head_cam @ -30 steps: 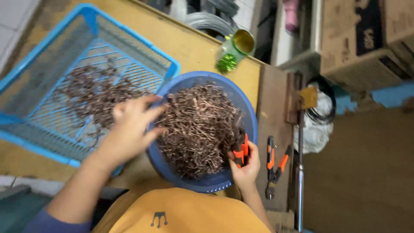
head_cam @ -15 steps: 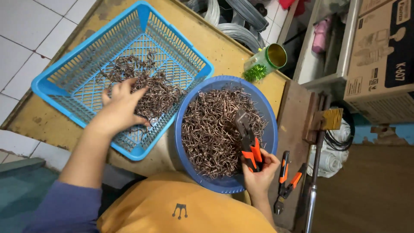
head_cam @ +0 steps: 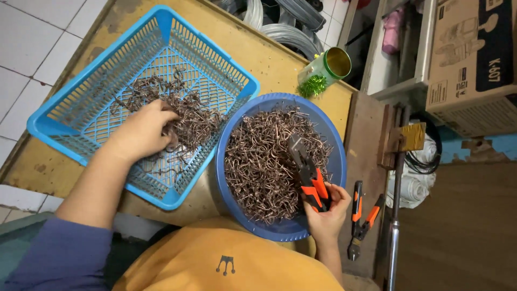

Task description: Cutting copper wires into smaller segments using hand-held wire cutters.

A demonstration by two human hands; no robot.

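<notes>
At nine o'clock the left hand (head_cam: 141,133) clutches bent wire hooks (head_cam: 188,121) over the rectangular basket (head_cam: 64,110) — right hand (head_cam: 326,207) grips orange-handled pliers (head_cam: 308,175), jaws resting in the round basin (head_cam: 336,156).

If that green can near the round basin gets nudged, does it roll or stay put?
The green can lies on its side with its open mouth showing, so it would probably roll along the table. It looks mostly empty inside, so likely light and easy to shift. The green bits clustered beside it may brake it slightly.

Dull coppery metal wire hooks (head_cam: 272,161) fill a glossy blue plastic bowl (head_cam: 334,161) — beside it, a blue plastic mesh basket (head_cam: 107,75) on worn, scuffed wood table (head_cam: 269,59).
</notes>
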